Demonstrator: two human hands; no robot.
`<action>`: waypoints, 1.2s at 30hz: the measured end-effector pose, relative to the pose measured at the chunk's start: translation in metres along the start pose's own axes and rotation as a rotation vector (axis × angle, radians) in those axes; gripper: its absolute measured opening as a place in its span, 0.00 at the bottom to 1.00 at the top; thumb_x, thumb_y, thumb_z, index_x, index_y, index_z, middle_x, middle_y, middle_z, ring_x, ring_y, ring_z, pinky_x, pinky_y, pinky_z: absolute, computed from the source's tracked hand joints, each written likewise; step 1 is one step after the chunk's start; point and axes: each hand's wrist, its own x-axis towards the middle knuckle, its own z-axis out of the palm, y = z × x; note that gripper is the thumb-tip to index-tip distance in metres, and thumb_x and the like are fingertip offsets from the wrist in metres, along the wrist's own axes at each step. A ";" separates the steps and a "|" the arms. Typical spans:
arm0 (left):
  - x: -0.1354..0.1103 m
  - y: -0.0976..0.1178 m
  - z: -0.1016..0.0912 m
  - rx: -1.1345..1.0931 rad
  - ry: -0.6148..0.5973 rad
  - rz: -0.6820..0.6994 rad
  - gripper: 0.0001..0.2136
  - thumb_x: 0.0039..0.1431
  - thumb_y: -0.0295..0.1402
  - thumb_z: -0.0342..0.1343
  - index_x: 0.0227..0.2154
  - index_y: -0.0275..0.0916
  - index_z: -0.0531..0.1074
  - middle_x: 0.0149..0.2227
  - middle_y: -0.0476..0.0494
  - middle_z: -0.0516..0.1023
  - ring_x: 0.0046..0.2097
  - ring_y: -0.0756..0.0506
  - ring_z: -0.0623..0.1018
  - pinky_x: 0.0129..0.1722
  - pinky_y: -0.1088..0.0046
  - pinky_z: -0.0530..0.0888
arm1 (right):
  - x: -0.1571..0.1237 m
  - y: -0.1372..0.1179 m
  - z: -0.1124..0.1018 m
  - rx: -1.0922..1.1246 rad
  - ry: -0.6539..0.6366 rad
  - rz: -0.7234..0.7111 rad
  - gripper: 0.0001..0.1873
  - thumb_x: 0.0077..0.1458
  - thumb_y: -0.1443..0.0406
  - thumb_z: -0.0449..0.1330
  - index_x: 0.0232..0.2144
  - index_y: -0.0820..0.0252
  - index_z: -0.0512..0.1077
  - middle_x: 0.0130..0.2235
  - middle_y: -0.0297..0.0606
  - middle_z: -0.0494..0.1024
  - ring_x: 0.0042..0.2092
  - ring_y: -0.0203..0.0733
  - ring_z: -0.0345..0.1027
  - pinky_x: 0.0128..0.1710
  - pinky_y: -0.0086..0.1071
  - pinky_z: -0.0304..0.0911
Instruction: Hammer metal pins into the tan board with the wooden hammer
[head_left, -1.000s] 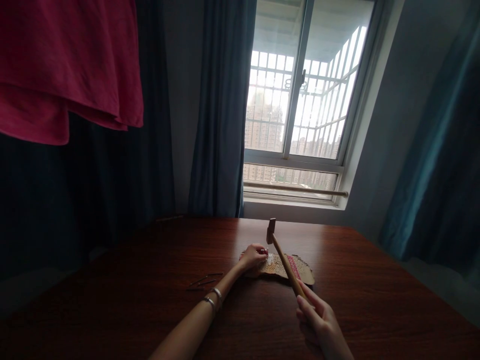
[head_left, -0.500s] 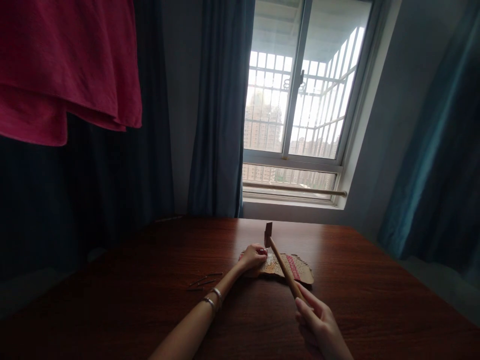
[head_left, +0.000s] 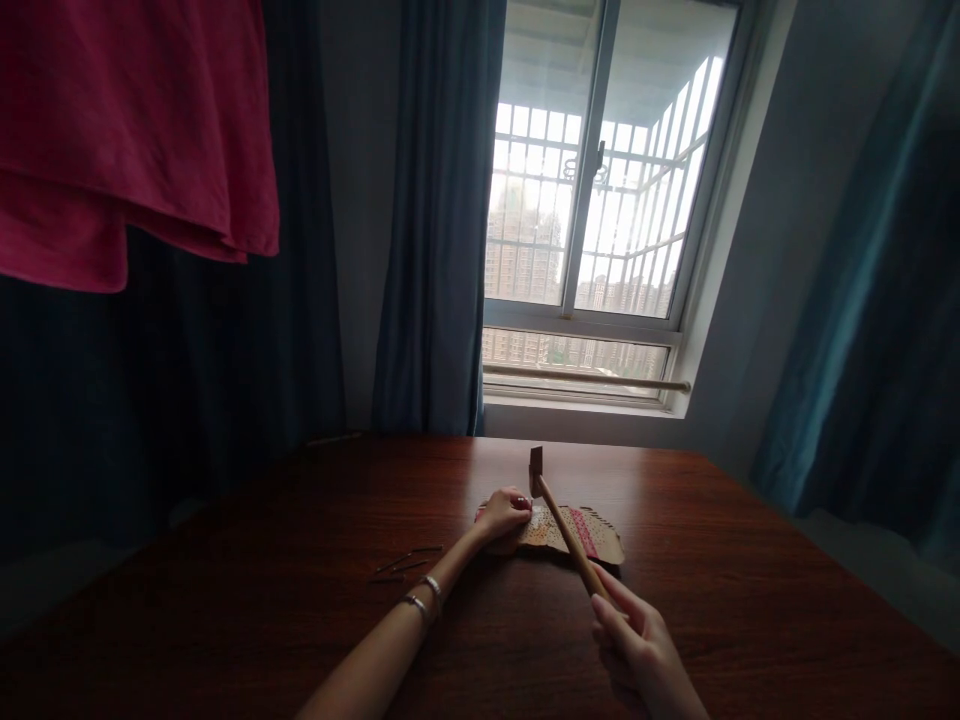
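My right hand (head_left: 637, 640) is closed round the wooden handle of a hammer (head_left: 566, 535). The hammer's dark head is raised just beyond the fingers of my left hand (head_left: 504, 514). That left hand rests on the left part of a brown piece of cardboard (head_left: 611, 548), fingers pinched together; what is between them is too small to make out, with dark red showing at the fingertips. Many small dots or holes and a pink-red strip (head_left: 583, 532) mark the cardboard. Its right edge looks notched. Two bracelets (head_left: 424, 598) circle my left wrist.
Several thin dark sticks or wires (head_left: 405, 566) lie on the brown wooden table (head_left: 225, 610), left of the cardboard. Behind the table stand blue curtains (head_left: 439, 220) and a barred window (head_left: 585, 200). A pink-red cloth (head_left: 142, 140) hangs at the upper left.
The whole view has shifted very slightly. Both hands, the hammer and the cardboard keep nearly the same places relative to one another.
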 end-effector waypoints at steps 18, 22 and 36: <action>-0.001 0.008 -0.004 -0.095 0.033 -0.062 0.12 0.43 0.39 0.57 0.19 0.33 0.74 0.26 0.47 0.74 0.30 0.49 0.71 0.28 0.78 0.62 | 0.003 0.010 -0.005 0.051 0.036 -0.048 0.43 0.39 0.51 0.64 0.56 0.62 0.57 0.15 0.22 0.57 0.13 0.21 0.38 0.11 0.17 0.32; 0.001 0.005 -0.003 -0.107 0.019 -0.082 0.13 0.43 0.40 0.58 0.19 0.33 0.74 0.27 0.47 0.74 0.30 0.49 0.71 0.29 0.78 0.63 | 0.006 0.015 -0.008 0.053 0.021 -0.001 0.44 0.37 0.51 0.65 0.54 0.63 0.60 0.15 0.22 0.58 0.13 0.20 0.39 0.11 0.17 0.32; 0.001 0.005 -0.002 -0.139 -0.009 -0.093 0.13 0.42 0.41 0.59 0.21 0.34 0.75 0.27 0.47 0.73 0.30 0.49 0.70 0.29 0.78 0.63 | 0.009 0.019 -0.007 0.061 -0.009 0.000 0.44 0.37 0.51 0.65 0.55 0.63 0.59 0.16 0.22 0.57 0.14 0.20 0.38 0.11 0.17 0.33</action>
